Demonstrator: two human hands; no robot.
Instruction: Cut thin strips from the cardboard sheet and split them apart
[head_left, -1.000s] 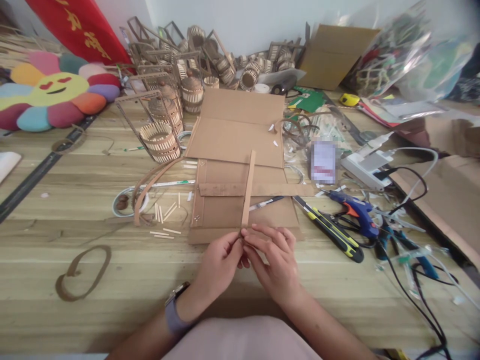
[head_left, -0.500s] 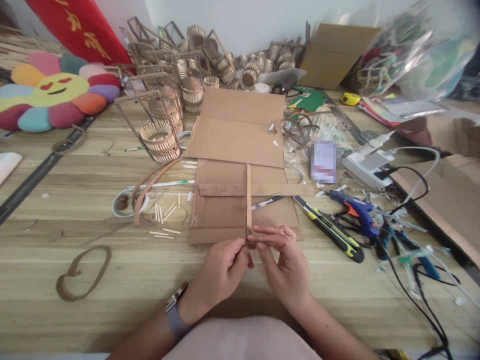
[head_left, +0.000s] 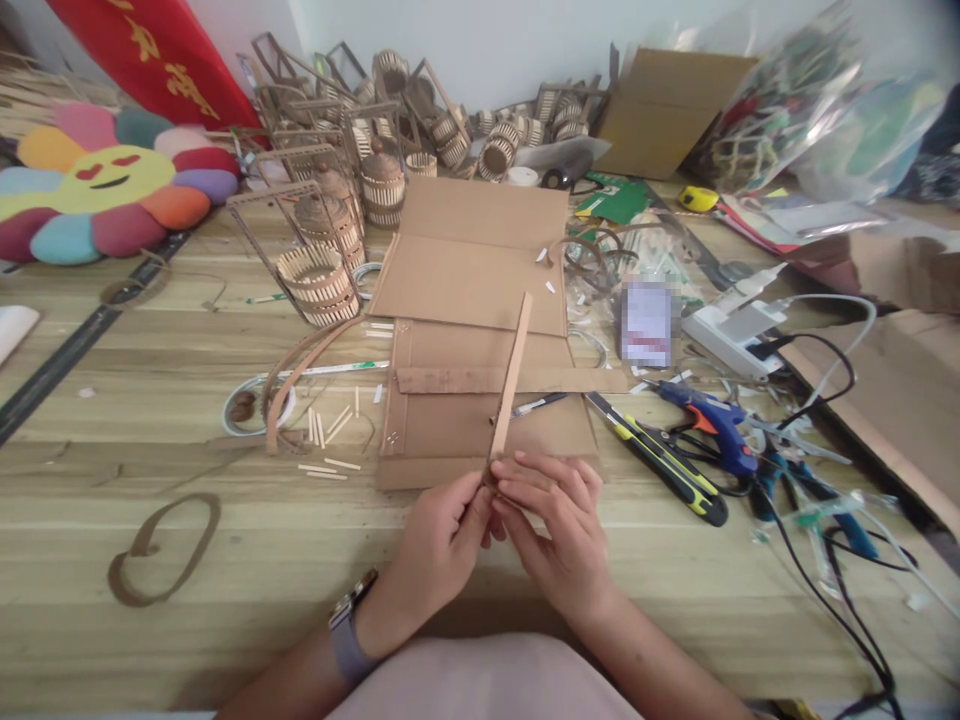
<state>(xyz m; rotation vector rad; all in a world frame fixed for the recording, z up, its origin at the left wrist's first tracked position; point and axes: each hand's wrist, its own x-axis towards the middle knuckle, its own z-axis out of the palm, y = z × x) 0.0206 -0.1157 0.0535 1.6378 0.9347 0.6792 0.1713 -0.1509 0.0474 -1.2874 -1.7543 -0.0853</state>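
By the cardboard [head_left: 442, 430], left hand [head_left: 442, 525] and right hand [head_left: 559, 530] pinch the strip [head_left: 517, 345] by its end. Likely light and bendy; best held there.

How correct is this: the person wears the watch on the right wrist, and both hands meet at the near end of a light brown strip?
One detail is wrong: the head view shows the watch on the left wrist. The left hand and right hand do meet at the near end of the light brown strip.
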